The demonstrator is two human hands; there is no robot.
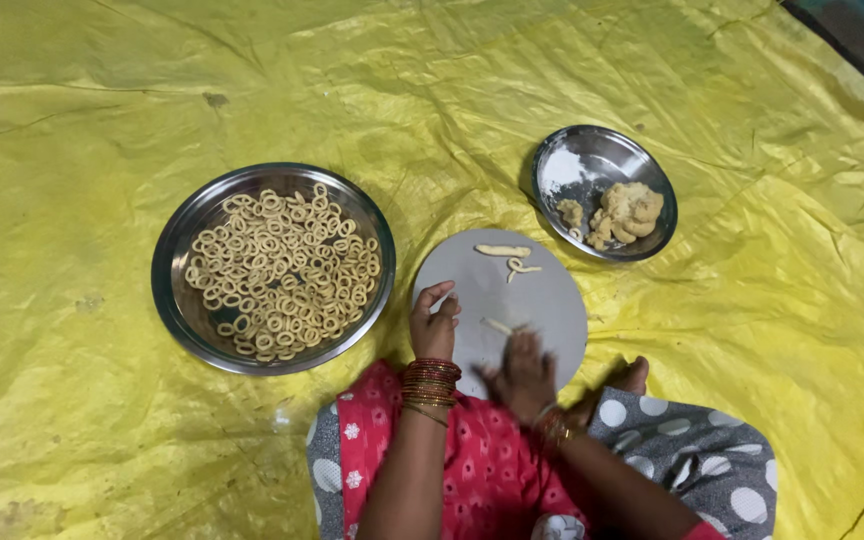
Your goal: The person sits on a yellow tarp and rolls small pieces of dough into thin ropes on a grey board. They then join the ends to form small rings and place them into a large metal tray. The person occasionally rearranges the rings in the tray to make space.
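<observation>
A thin strip of dough [497, 325] lies on the round grey board [552, 300] at lower centre of the frame, under the blurred fingers of the right hand [524, 372], which lies flat and open on it with nothing gripped. The left hand [434, 322] rests at the board's left edge, fingers loosely curled around nothing I can make out. A dough stick [502, 250] and a looped piece [520, 268] lie at the board's top; a steel plate of dough rings [177, 300] sits left, a steel bowl with dough lumps [592, 160] upper right, all on a yellow sheet [102, 100].

Yellow sheet [102, 100] bears 2 steel bowls [174, 290], perhaps a board [552, 300].
</observation>
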